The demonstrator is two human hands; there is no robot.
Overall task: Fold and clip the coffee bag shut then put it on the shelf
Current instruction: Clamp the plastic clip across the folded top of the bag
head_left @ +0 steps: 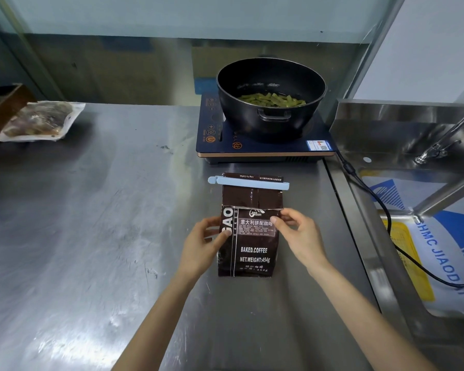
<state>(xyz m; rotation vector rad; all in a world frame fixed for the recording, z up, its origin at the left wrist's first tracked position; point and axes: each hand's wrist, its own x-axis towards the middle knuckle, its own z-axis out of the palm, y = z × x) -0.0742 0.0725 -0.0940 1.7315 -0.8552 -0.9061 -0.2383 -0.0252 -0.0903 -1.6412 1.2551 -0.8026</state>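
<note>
where steel counter [91, 236] meets sink [402, 145]: coffee bag [248, 245], dark brown, lying flat, label up, white print reading "baked.coffee" and "net.weight:454g", bottom edge toward the viewer. upper part of bag creased across, above the label. clip [248, 182], pale blue, long and narrow, clamped across the far end of the bag, hinge end overhanging at left. left hand [206, 236] at left edge of bag, thumb on the front face, fingers pinched together on that edge. right hand [298, 231] at right edge, just below the crease, thumb and fingers closed on the edge likewise. both forearms bare, reaching in from below. beyond the clip, near but apart: cooker [265, 145], dark blue, flat, bearing pot [271, 100], black, holding green vegetable pieces. cable [381, 210], black, running from cooker over into sink at right. tap [439, 145] above sink. far left of counter, well apart from bag: pouch [40, 121], clear, sealed, brownish contents, leaning against a brown box [3, 108].
</note>
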